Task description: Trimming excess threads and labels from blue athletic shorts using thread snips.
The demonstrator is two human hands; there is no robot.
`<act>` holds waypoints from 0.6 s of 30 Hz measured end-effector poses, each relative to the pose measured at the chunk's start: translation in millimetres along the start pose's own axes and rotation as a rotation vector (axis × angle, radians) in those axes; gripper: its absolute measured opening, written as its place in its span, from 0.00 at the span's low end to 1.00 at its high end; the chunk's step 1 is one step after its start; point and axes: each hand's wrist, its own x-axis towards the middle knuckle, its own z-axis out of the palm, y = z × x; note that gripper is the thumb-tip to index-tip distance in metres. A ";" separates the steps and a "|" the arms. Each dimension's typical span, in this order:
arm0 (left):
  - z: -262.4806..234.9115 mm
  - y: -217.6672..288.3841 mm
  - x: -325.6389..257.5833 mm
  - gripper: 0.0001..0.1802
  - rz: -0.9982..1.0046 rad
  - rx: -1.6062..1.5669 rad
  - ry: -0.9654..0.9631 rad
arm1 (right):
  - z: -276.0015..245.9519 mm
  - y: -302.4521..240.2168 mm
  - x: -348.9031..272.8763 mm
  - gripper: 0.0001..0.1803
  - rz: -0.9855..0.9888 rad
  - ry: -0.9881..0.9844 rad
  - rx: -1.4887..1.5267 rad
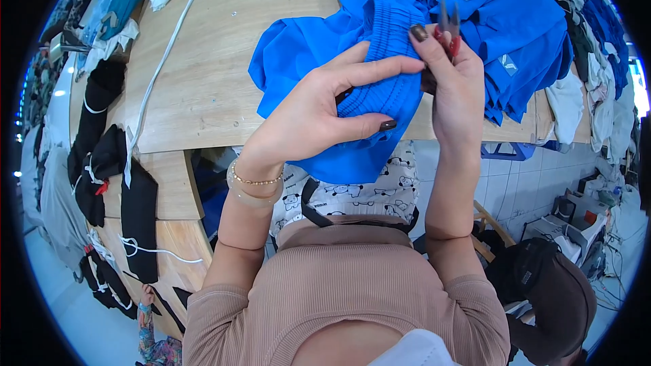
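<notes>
A bright blue garment [298,47] with a gathered elastic waistband lies partly on the wooden table and hangs over its front edge toward my lap. My left hand [305,112] is closed round the waistband, its thumb and index finger reaching along the gathers. At the band's right end, my right hand [460,88] has its thumb against the cloth. Tucked in that same hand are thread snips [447,24] with red handles, their metal blades pointing up and away from me. The fingers behind the band are partly hidden.
Folded blue garments [522,27] with shiny labels are piled at the far right of the table [203,88]. A white cord [169,47] and black cloth pieces [139,217] lie at left. One person [549,298] is at lower right; another's hand [147,295] shows at lower left.
</notes>
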 end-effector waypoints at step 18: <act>-0.7 -1.4 1.5 0.33 0.042 0.124 0.042 | -25.7 -26.7 -36.8 0.05 -0.301 -0.099 -0.768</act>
